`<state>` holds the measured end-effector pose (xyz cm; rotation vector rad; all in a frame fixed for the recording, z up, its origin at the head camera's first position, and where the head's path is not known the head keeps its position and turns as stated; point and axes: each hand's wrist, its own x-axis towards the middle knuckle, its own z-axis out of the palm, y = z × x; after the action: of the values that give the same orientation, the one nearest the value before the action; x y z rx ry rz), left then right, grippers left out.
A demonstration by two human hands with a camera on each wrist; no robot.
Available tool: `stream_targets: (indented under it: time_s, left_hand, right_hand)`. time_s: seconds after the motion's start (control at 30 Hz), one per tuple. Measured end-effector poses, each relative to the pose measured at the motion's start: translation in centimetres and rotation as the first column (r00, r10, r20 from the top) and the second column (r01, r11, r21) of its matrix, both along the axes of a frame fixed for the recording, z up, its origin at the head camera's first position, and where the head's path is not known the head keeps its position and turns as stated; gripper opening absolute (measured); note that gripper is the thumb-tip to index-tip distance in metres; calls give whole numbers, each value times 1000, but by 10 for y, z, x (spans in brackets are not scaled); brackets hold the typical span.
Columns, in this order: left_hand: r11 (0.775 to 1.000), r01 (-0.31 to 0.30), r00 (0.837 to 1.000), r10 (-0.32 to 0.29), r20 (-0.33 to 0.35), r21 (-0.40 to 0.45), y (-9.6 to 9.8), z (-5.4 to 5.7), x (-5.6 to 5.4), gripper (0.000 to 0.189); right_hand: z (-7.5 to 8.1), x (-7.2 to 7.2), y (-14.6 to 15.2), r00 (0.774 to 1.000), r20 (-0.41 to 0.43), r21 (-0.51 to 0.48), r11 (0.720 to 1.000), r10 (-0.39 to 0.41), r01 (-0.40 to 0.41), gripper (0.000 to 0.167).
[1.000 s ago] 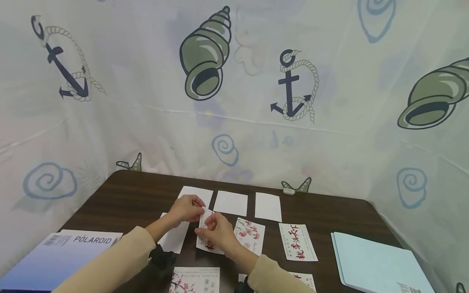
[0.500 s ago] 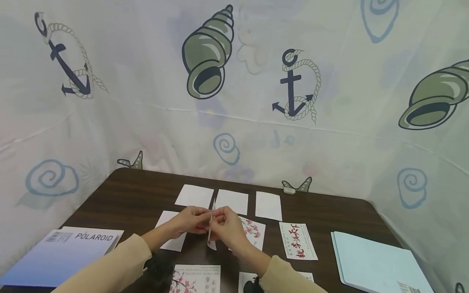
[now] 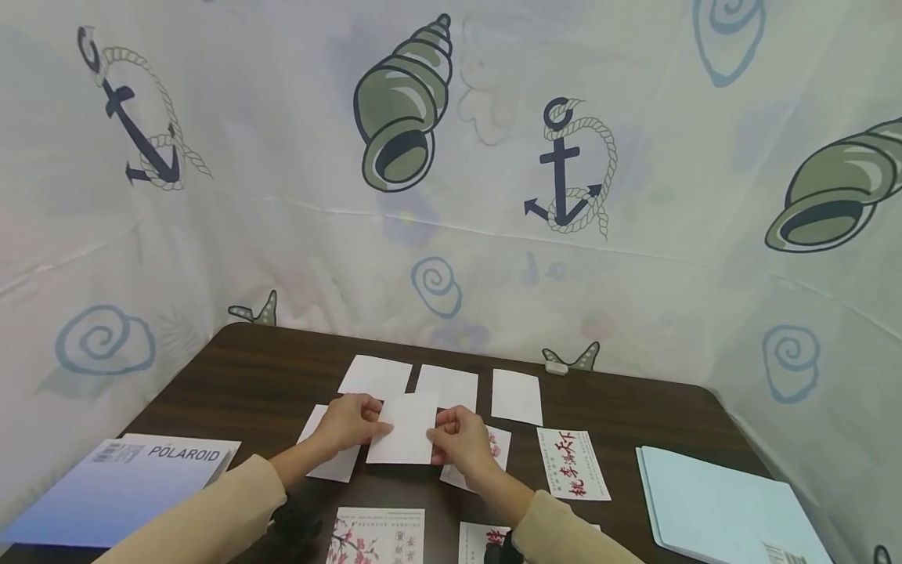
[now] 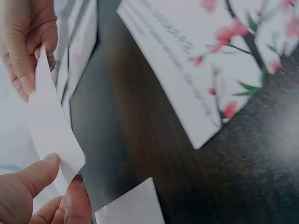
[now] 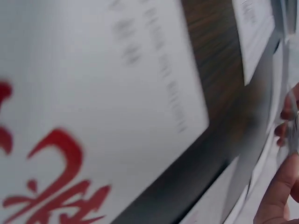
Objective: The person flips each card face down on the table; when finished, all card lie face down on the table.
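Card [image 3: 403,429], thin white rectangle, slightly bowed; I see left hand [image 3: 348,423] and right hand [image 3: 462,443] pinching opposite edges above dark wood-grain table [image 3: 651,415]. Around it I count four blank cards [image 3: 517,397] lying flat, at least four printed cards [image 3: 574,465].

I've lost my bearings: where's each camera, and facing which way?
Head: on the head, facing forward and down; table, left hand, right hand, both sleeves show.
Left wrist: on that wrist, facing the held card; both hands show.
Right wrist: on that wrist, facing a red-lettered card; thumb at right.
Head and left wrist share the held card.
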<state>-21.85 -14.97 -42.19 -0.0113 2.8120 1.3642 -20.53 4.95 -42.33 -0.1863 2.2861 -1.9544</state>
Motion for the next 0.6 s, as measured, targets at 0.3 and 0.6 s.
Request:
stream_targets:
  time_s: [0.3, 0.6]
  left_hand:
    - [962, 24, 993, -53, -101, -272, 5, -10, -1, 30]
    - [942, 49, 988, -95, -124, -332, 13, -12, 1, 32]
  right_hand:
    - [-16, -4, 7, 996, 57, 139, 987, 74, -81, 19]
    - [-16, -6, 8, 992, 87, 235, 966, 91, -109, 19]
